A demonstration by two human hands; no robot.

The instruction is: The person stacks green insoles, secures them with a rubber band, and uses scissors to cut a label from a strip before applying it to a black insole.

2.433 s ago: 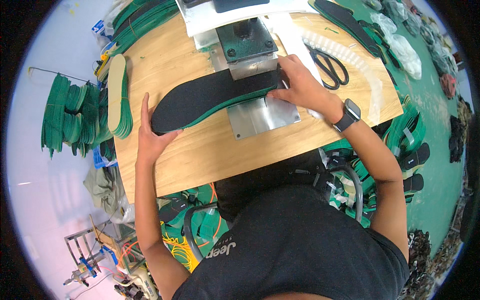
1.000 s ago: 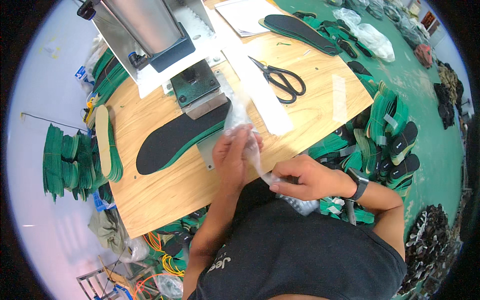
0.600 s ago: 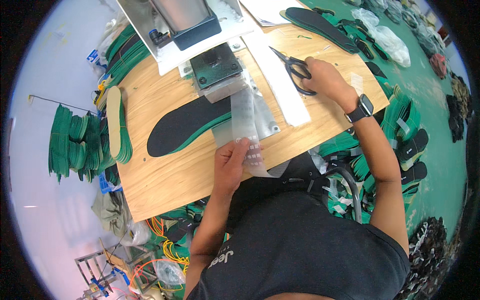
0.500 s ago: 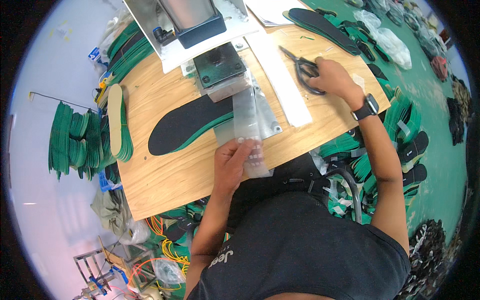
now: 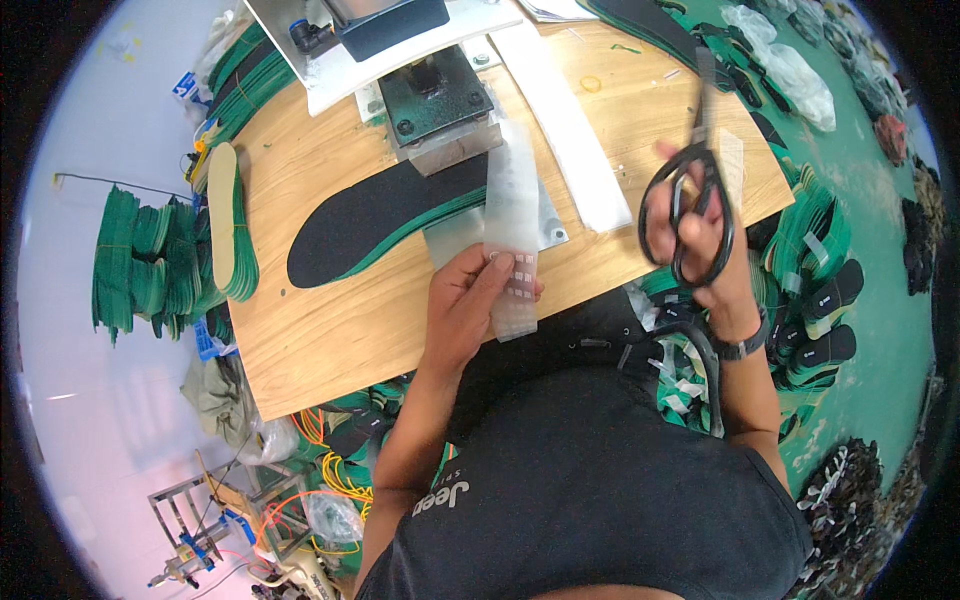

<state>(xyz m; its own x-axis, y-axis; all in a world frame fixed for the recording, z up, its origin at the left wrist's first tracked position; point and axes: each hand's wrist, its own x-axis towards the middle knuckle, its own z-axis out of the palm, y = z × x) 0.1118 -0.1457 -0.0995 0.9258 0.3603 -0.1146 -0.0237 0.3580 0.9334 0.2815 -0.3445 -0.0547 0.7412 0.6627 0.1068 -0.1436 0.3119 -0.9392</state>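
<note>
Head view: left grip (image 5: 466, 298) clamps strip (image 5: 513, 195), long axis outward; right grip (image 5: 706, 238) holds scissors (image 5: 698, 151) pointing away.

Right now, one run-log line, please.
Left hand: grips translucent plastic strip | right hand: holds black-handled scissors, apart from strip | black-topped green insole stack: one end under silver metal block

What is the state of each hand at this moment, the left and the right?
Left hand: closed, pinching the translucent strip.
Right hand: holding the black scissors by the handles.
</note>
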